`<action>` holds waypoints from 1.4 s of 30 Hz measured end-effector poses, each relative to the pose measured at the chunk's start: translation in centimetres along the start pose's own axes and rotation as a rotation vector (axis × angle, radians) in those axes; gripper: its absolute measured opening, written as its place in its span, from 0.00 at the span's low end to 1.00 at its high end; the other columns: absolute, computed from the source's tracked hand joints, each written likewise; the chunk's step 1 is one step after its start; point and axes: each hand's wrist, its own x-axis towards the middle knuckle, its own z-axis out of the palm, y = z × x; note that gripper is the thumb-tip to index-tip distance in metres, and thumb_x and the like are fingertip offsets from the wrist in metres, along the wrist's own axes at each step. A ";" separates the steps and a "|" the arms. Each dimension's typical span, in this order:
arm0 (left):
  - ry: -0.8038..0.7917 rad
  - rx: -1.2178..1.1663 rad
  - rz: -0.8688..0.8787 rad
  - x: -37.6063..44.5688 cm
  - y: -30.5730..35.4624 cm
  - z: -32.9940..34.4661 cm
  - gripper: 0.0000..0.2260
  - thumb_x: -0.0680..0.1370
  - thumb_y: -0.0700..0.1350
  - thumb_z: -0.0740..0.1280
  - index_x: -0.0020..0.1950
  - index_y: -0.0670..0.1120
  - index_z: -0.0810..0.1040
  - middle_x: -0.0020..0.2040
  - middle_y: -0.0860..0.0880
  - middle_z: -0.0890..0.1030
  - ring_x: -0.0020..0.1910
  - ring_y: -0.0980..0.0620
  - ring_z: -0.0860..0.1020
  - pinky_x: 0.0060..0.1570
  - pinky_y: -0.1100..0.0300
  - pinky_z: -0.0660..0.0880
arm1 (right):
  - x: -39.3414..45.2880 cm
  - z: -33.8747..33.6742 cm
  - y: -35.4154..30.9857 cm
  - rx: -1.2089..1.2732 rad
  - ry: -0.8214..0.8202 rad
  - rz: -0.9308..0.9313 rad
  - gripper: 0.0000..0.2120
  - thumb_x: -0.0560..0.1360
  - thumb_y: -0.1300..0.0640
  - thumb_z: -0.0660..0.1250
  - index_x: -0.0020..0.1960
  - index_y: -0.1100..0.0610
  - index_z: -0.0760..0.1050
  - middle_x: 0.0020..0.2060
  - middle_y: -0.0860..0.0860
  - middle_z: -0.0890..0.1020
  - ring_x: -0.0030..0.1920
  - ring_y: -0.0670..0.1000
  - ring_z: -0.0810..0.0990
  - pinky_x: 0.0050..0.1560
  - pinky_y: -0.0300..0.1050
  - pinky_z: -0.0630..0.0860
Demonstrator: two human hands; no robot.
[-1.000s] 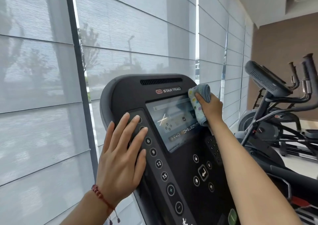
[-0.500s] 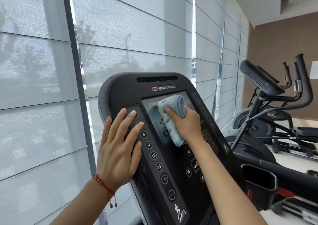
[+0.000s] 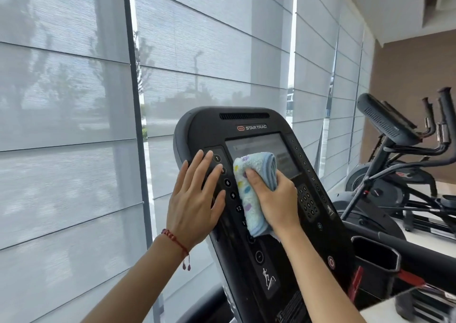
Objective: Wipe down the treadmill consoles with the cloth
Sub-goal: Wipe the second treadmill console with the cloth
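A black Star Trac treadmill console stands tilted in front of me, with a dark screen in its upper middle and numbered round buttons down its left side. My right hand presses a folded light-blue cloth with coloured dots against the lower left part of the screen and the button column. My left hand lies flat, fingers spread, on the console's left edge beside the buttons. It holds nothing.
Grey roller blinds cover tall windows behind and left of the console. An elliptical trainer with its own console stands at the right. A black cup holder sits at the console's lower right.
My right hand has swept the cloth from the screen's upper right corner leftward and down across the screen to the button column. My left hand has stayed on the console's left edge.
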 end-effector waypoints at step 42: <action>-0.115 0.058 0.240 1.8 -3.1 -2.1 0.22 0.79 0.49 0.55 0.68 0.38 0.70 0.70 0.39 0.68 0.71 0.42 0.62 0.69 0.44 0.59 | -9.3 -3.6 5.6 -0.266 0.346 0.292 0.15 0.72 0.45 0.68 0.44 0.57 0.77 0.34 0.48 0.78 0.39 0.52 0.79 0.42 0.44 0.73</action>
